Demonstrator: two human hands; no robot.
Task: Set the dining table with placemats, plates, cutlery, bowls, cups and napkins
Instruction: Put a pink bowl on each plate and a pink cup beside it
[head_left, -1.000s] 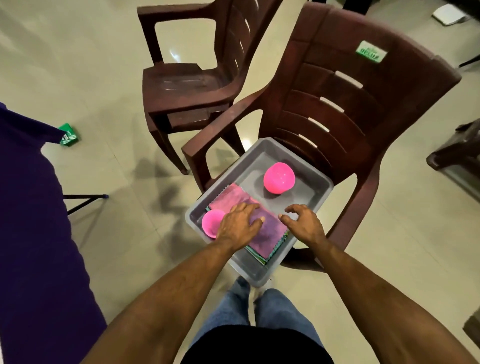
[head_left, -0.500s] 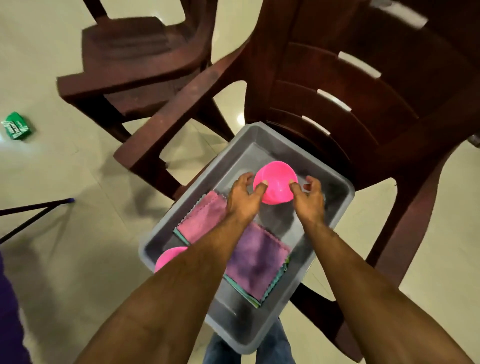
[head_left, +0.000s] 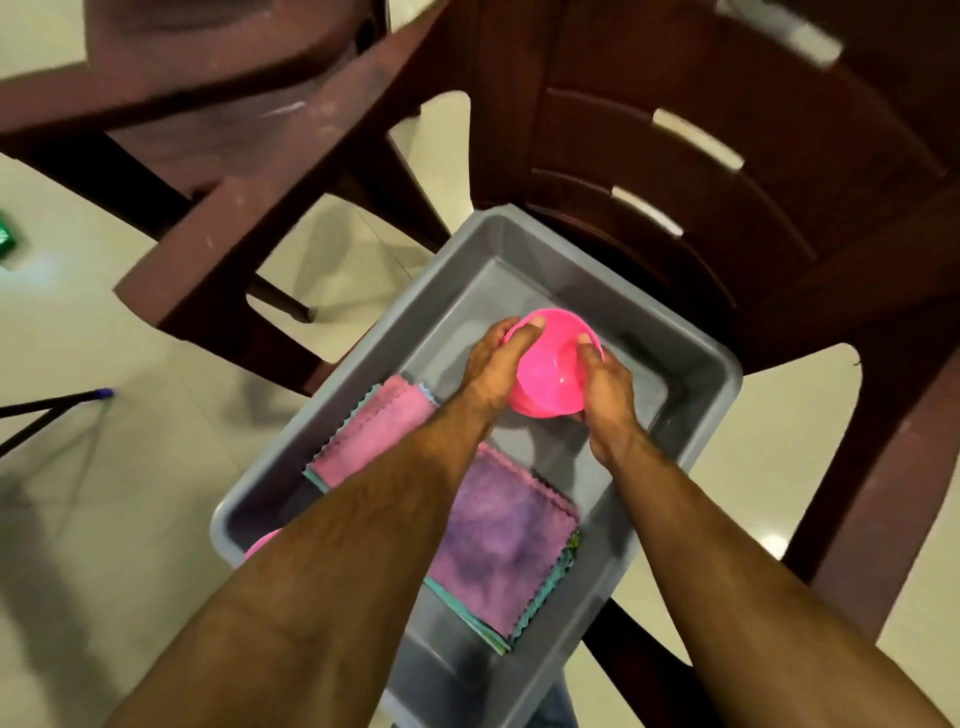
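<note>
A grey plastic tub (head_left: 691, 358) stands on the seat of a dark brown plastic chair (head_left: 727, 171). At its far end a bright pink bowl (head_left: 553, 369) is held between both hands, its opening turned up and towards me. My left hand (head_left: 493, 364) grips its left rim with the thumb over the edge. My right hand (head_left: 605, 392) grips its right side the same way. A stack of pink and purple cloth napkins (head_left: 498, 540) with teal ones beneath lies in the tub's near half. A second pink bowl (head_left: 260, 545) peeks out under my left forearm.
A second brown chair (head_left: 218, 104) stands to the left, its armrest close to the tub. A small green packet (head_left: 5, 241) lies on the pale tiled floor at the far left, and a thin black stand leg (head_left: 52, 408) reaches in there.
Both hands left the napkin stack, reached to the tub's far end and took hold of the pink bowl, which is now tipped with its opening up. My view has moved closer.
</note>
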